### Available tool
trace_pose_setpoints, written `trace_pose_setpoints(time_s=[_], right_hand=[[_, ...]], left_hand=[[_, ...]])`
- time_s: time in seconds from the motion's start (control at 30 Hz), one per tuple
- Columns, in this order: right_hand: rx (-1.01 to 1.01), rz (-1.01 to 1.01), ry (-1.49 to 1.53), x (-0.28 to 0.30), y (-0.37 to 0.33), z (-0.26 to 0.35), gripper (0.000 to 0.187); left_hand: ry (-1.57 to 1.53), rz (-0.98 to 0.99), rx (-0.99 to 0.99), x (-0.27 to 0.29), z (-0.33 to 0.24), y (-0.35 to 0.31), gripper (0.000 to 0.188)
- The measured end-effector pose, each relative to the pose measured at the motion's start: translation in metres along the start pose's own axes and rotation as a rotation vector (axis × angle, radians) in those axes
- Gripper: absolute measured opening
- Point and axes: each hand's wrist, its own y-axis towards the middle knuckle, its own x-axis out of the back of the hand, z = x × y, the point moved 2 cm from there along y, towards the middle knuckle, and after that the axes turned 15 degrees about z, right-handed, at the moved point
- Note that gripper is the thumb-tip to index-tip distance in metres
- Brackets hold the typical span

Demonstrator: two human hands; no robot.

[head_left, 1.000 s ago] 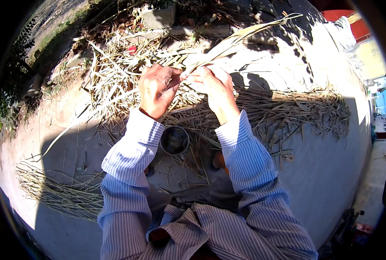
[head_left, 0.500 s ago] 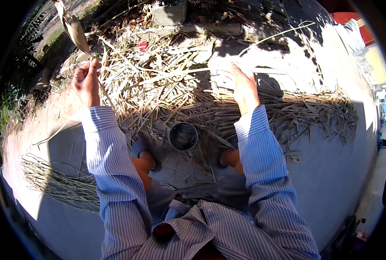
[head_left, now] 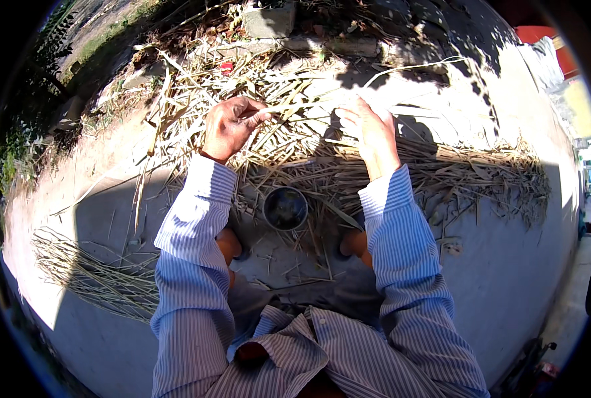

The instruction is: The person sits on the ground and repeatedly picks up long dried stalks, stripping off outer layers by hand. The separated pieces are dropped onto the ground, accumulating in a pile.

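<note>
A thin pale dry stalk stretches between my two hands, above a heap of straw. Thumb and fingertips of my left hand are pinched on its near-left part. At its other end my right hand has its fingers closed around the stalk; glare washes out the fingertips. Long thin stems stick out beyond my right hand toward the upper right. Below, the loose pile of dry leaves and stalks spreads in the sun. Between my feet stands a dark round pot with something unclear inside.
A long bundle of dry stalks lies across the ground to the right. Another bundle of thin stalks rests at the left. A concrete block and a low stone edge lie at the back. A small red scrap sits on the pile.
My left hand has moved right from the far left and now pinches the stalk near my right hand. The broad dry leaf it held up is out of that hand. My right hand has barely moved.
</note>
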Motion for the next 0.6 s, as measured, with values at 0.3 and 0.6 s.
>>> trace_pose_setpoints(time_s=[0.3,0.6], right_hand=[[-0.038,-0.134,0.055,0.03,0.01,-0.007,0.034],[0.221,-0.107,0.098,0.023,-0.002,0.018,0.033]], left_hand=[[-0.645,-0.513,-0.134,0.088,0.039,-0.011,0.017],[0.637,-0.176,-0.361,0.052,-0.008,-0.021,0.035]])
